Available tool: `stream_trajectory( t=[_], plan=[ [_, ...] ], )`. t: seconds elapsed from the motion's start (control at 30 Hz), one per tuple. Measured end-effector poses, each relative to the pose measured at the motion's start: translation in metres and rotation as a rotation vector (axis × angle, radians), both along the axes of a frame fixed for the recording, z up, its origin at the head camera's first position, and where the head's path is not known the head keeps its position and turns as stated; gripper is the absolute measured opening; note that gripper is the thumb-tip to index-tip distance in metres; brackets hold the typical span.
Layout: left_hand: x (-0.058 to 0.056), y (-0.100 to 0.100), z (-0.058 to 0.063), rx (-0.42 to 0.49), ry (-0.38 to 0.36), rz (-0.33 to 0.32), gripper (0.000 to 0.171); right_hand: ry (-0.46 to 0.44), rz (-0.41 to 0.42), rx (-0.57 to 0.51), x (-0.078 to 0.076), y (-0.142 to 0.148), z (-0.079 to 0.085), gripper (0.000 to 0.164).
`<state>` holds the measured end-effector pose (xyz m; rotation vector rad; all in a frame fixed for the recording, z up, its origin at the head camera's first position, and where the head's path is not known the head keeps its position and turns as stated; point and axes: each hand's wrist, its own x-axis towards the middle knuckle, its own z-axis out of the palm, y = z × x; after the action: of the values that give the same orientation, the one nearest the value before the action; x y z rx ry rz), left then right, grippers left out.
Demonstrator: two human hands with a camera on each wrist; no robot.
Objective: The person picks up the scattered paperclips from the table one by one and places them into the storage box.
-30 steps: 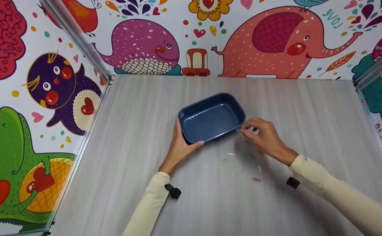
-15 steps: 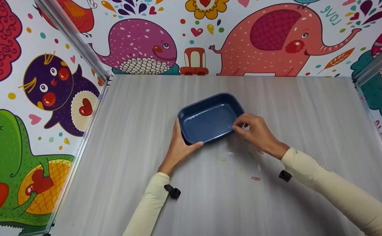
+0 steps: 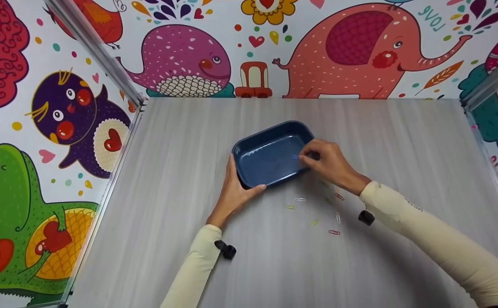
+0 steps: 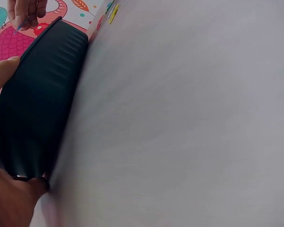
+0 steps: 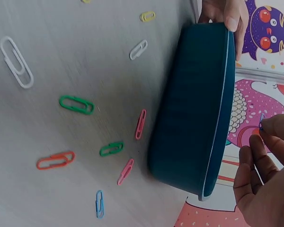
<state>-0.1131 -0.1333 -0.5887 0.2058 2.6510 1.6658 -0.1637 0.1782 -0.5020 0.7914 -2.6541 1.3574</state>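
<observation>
A dark blue rectangular tray (image 3: 270,159) lies on the table, turned at a slant. My left hand (image 3: 236,190) grips its near-left corner, thumb along the front wall and fingers at the left side. Over the tray's right end, my right hand (image 3: 328,162) pinches a blue paper clip (image 3: 295,156) between thumb and forefinger. That clip shows only as a small blue tip in the right wrist view, above the rim. Right of the tray lie loose paper clips, among them a white one (image 5: 16,62), a green one (image 5: 76,104), an orange one (image 5: 56,160) and a light blue one (image 5: 100,204).
Further clips lie nearer me on the wood-grain table (image 3: 180,137), such as a red clip (image 3: 334,232) and a yellow clip (image 3: 290,207). Printed cartoon panels (image 3: 189,60) wall the back and sides, with metal rails (image 3: 99,51) at the corners.
My right hand has carried the blue paper clip leftward and away from me, from outside the tray's right edge to above its inside. The left hand and tray have stayed put.
</observation>
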Motion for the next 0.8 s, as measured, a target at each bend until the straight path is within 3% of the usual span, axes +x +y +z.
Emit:
stream_trajectory(
  t=[0.33,0.8],
  plan=[
    [0.002,0.002,0.000,-0.003,-0.021,0.008,0.143,-0.082,0.005,0.042,-0.014,-0.008,-0.002,0.006],
    [0.000,0.002,0.000,0.015,-0.024,0.007,0.143,-0.120,0.057,0.113,-0.036,-0.019,-0.010,0.006]
  ],
)
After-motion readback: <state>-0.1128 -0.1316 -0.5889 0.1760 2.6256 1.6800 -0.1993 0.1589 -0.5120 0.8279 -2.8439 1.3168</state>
